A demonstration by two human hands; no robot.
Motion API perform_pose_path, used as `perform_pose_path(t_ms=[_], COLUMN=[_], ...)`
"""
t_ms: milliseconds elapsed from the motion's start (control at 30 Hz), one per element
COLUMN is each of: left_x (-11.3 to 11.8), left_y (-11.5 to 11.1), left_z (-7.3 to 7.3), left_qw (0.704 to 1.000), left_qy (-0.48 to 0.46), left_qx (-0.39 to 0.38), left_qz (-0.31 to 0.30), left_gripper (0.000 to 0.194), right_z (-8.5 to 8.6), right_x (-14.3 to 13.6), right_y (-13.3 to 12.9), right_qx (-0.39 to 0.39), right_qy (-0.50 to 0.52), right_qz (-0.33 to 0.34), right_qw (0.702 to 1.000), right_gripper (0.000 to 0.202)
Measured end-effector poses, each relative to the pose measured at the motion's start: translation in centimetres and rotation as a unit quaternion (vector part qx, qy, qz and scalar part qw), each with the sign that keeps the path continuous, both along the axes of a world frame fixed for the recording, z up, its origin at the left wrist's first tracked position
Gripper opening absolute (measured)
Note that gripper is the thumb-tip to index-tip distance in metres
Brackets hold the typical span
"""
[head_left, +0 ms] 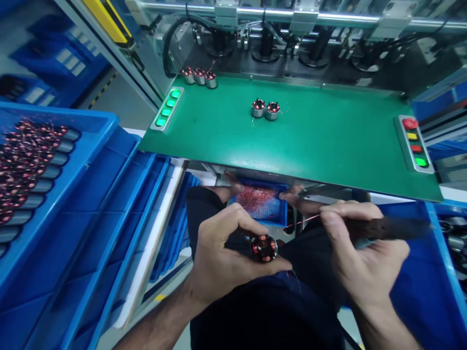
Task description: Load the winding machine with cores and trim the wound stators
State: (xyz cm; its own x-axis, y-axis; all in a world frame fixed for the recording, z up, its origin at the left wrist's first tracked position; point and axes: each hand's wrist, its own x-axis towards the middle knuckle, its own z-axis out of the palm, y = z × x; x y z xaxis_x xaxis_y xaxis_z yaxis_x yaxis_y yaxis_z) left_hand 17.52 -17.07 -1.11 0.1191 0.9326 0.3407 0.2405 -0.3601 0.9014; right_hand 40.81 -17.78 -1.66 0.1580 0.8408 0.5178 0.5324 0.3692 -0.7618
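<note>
My left hand [233, 248] is closed around a small motor stator [264, 248], its copper-wound end facing up at me. Loose wire ends hang below that stator. Off to the right, my right hand [365, 248] pinches a thin copper wire [302, 222] between thumb and fingertips; it stretches toward the stator. A dark, slim hand tool [394, 228] also lies in this hand, its tip blurred, so I cannot tell its kind. On the green work surface [219, 136] ahead, two stators [265, 110] stand side by side, and three more [199, 76] are at its back left corner.
A blue crate [104, 129] full of stators stands left, above stacked blue trays. Below, between the feet, a blue bin [284, 209] holds copper wire scraps. Button panels [168, 109] flank the surface, with machine spindles [265, 48] behind. Another blue crate [438, 243] holds metal rings at right.
</note>
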Motion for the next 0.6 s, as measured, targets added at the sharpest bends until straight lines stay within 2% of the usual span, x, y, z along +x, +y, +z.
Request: perform_pose_path(t_ms=[67,133,333,400,533,600], left_x=[0.2,0.6,1.9,2.2,2.2,2.0], left_y=[0.0,0.1,0.2,0.1,-0.1,-0.2], left_z=[0.0,-0.1,-0.3,-0.3,0.1,0.2], left_qw=[0.999,0.998,0.994,0.995,0.996,0.997], left_qy=[-0.014,-0.039,-0.095,-0.095,-0.081,-0.068], left_qx=[-0.003,-0.004,-0.016,-0.013,0.016,0.033], left_qz=[0.029,0.047,0.045,0.030,0.026,0.032], left_gripper=[0.057,0.060,0.071,0.068,0.061,0.060], right_z=[-0.3,-0.8,-1.9,-1.8,-1.5,-1.6], right_x=[0.6,0.8,-1.0,-1.6,-1.6,-1.1], right_y=[-0.2,-0.8,-2.4,-2.5,-2.8,-3.1], right_qx=[-0.043,-0.067,-0.053,-0.064,-0.116,-0.150], right_qy=[0.006,0.026,0.118,0.129,0.079,0.054], right_qz=[0.018,0.038,0.166,0.162,0.119,0.131], right_qw=[0.999,0.997,0.978,0.976,0.983,0.979], right_gripper=[0.005,0.012,0.024,0.023,0.024,0.025])
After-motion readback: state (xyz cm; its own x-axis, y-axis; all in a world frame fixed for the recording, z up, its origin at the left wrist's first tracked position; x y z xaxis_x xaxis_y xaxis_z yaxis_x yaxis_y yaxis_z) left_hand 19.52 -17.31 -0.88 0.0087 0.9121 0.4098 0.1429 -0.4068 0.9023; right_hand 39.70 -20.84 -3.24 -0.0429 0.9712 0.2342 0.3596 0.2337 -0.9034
